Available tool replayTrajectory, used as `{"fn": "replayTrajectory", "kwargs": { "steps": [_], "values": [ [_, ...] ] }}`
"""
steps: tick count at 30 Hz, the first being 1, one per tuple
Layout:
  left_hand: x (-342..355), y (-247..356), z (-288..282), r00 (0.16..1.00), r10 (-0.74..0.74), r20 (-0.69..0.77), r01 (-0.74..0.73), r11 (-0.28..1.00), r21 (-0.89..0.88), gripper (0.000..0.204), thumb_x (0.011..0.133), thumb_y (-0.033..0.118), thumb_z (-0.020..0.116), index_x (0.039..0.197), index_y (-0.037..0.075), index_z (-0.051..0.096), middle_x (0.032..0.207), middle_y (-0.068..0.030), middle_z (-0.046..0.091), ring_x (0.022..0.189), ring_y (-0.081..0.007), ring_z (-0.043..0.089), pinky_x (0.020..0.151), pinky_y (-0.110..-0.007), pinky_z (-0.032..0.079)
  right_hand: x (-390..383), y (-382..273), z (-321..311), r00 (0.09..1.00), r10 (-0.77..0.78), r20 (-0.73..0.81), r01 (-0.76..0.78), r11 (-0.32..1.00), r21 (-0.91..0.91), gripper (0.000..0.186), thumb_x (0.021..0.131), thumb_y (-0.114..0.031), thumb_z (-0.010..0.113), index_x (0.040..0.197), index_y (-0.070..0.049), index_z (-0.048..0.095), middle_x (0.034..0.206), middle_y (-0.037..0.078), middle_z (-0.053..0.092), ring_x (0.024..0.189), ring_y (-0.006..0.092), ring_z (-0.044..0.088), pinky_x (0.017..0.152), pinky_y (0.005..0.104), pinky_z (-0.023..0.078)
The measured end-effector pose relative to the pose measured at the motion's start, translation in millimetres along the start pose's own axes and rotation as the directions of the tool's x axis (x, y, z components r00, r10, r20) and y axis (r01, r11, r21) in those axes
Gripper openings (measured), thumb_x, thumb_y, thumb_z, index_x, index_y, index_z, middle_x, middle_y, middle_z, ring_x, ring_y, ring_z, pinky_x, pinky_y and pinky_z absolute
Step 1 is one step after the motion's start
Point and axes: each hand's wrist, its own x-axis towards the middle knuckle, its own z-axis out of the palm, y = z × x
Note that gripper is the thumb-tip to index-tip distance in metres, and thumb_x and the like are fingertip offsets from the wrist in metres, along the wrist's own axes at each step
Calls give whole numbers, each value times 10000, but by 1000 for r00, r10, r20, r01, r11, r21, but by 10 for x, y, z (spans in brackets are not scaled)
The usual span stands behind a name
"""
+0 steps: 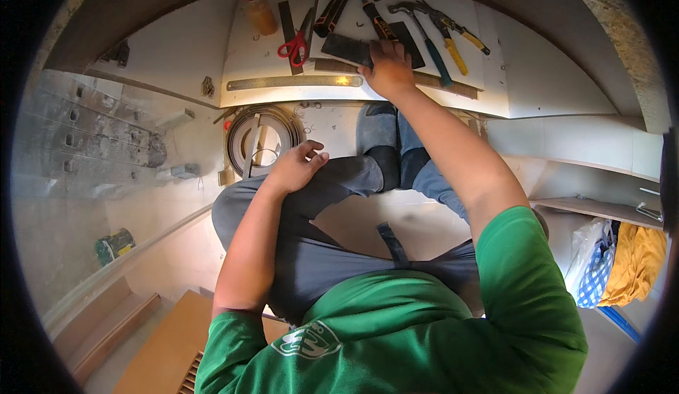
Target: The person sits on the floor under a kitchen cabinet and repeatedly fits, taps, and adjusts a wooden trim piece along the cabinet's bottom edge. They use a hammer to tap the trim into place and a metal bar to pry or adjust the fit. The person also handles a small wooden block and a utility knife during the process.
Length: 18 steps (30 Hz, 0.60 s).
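Note:
My right hand [391, 71] reaches onto the white surface at the far side. Its thumb and fingers close around the right end of a dark flat rectangular piece [345, 49]. Just beyond the fingertips lies a tool with a black and orange handle [380, 25]; a second dark flat piece [410, 46] is to the right. Long thin brown strips [438, 83] run below this hand. Over my left knee, my left hand [298, 169] hovers or rests with loosely curled, parted fingers and nothing in it. Near it is a coil of edge strip [237, 136].
Red-handled scissors [293, 49], a metal ruler [293, 83] and a bottle with a red cap [260, 13] lie or stand at the far left. A hammer [428, 44] and yellow-handled pliers [453, 33] are farther right. Cabinet walls enclose both sides; cloths [629, 263] hang at right.

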Motion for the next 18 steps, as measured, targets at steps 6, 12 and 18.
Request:
{"fn": "replayTrajectory", "kwargs": {
  "steps": [6, 12, 18],
  "values": [
    [-22, 56, -29, 1000, 19, -9, -19, 1000, 25, 578, 964, 482, 632, 1282, -1, 640, 1121, -228, 711, 1062, -337, 690, 937, -391, 519, -438, -71, -73, 967, -103, -232, 162, 954, 252, 492, 832, -159, 709, 1301, -75, 586, 1326, 167, 517, 1219, 398, 496, 986, 510, 441],
    [-7, 34, -19, 999, 38, 21, -38, 998, 40, 640, 932, 550, 648, 1261, 2, 659, 1141, -230, 710, 1085, -350, 685, 953, -394, 515, -1605, 112, -190, 998, -61, 36, 22, 754, 657, 40, 896, -94, 630, 909, -57, 635, 826, 186, 651, 784, 426, 642, 695, 471, 517],
    [-32, -1, 9, 998, 50, -36, -43, 980, 196, 754, 898, 624, 650, 1271, -31, 647, 1208, -272, 684, 1159, -393, 653, 993, -424, 503, -2444, 630, -552, 858, 162, 487, -410, 788, 460, 549, 956, -568, 623, 735, -68, 582, 655, 169, 597, 601, 364, 564, 597, 465, 467]
  ]
}}
